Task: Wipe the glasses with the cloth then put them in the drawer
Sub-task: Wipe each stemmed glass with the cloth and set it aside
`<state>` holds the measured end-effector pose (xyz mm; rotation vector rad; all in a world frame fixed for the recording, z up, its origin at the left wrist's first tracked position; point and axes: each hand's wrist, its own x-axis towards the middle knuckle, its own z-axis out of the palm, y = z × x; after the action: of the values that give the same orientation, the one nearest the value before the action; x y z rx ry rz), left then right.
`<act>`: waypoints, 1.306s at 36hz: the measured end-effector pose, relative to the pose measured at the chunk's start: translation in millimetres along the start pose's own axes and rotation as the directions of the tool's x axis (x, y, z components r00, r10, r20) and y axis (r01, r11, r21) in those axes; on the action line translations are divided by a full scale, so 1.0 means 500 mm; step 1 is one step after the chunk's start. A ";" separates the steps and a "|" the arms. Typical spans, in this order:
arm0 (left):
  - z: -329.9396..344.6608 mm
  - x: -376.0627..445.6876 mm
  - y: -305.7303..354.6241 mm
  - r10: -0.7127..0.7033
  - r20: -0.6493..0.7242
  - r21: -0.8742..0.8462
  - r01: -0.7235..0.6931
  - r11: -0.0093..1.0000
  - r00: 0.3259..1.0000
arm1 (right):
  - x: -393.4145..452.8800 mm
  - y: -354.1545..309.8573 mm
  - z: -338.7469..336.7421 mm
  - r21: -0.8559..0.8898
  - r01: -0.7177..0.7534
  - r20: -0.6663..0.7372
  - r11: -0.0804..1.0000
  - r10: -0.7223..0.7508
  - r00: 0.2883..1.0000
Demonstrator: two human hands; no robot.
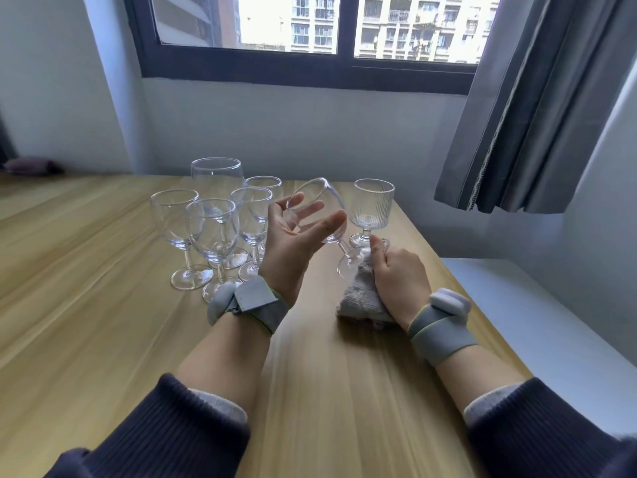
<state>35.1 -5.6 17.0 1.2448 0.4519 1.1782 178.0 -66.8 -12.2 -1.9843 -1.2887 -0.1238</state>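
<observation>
A clear wine glass (320, 198) is tilted in the air over the wooden table (103, 322). My left hand (293, 243) cradles its bowl, thumb in front and fingers behind. My right hand (400, 274) grips a grey cloth (358, 298), bunched against the glass's foot and stem. Just behind it a ribbed goblet (373, 205) stands upright. Several more stemmed glasses stand to the left, among them a large one (216, 177) and a nearer one (212, 229). No drawer is in view.
A white low surface (551, 322) adjoins the table's right edge. A grey curtain (537, 115) hangs at the upper right beside the window (310, 36). A dark bundle (31, 166) lies at the far left. Bare wood stretches in front of my arms.
</observation>
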 end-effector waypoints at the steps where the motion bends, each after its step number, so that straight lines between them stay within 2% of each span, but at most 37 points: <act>1: -0.002 0.002 -0.001 0.002 -0.005 0.009 -0.002 1.000 1.000 | 0.001 0.002 0.000 0.001 -0.014 0.005 1.000 0.014 1.000; 7: -0.015 0.012 -0.006 0.042 -0.062 0.057 -0.039 0.998 0.997 | 0.008 0.013 -0.009 0.033 -0.084 0.016 0.996 0.084 0.996; 11: -0.016 0.013 -0.020 0.054 -0.059 0.147 -0.045 0.988 0.997 | 0.008 0.014 -0.005 0.032 -0.107 0.049 0.994 0.105 0.993; 19: -0.019 0.019 -0.057 0.058 -0.080 0.338 -0.027 0.941 0.995 | 0.008 0.014 -0.005 0.080 -0.128 0.026 0.988 0.127 0.992; 22: -0.031 0.023 -0.075 -0.004 -0.041 0.555 0.026 0.832 0.999 | 0.009 0.017 -0.003 0.089 -0.136 0.028 0.987 0.134 0.991; 24: -0.046 0.024 -0.090 -0.099 -0.021 0.766 0.079 0.638 0.995 | 0.010 0.017 -0.003 0.094 -0.139 0.033 0.986 0.136 0.990; 26: -0.056 0.024 -0.099 -0.192 -0.026 0.903 0.105 0.416 0.981 | 0.010 0.016 -0.003 0.097 -0.142 0.038 0.985 0.139 0.990; 28: -0.058 0.024 -0.101 -0.211 -0.031 0.947 0.096 0.305 0.977 | 0.010 0.016 -0.003 0.098 -0.148 0.045 0.984 0.144 0.989; 34: -0.060 0.028 -0.115 -0.058 -0.014 0.970 0.028 0.241 0.998 | 0.010 0.016 -0.002 0.107 -0.152 0.052 0.983 0.147 0.988; 42: -0.065 0.023 -0.114 0.079 -0.077 0.964 0.054 0.261 0.994 | 0.009 0.021 0.000 0.121 -0.164 0.045 0.979 0.160 0.986; 47: -0.062 0.015 -0.114 0.059 -0.017 0.987 0.007 0.158 0.998 | 0.010 0.021 0.000 0.122 -0.157 0.037 0.980 0.154 0.987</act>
<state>37.7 23.0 -41.7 2.3873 1.4401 0.8452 188.9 -65.3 -15.8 -1.9762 -1.1252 0.0589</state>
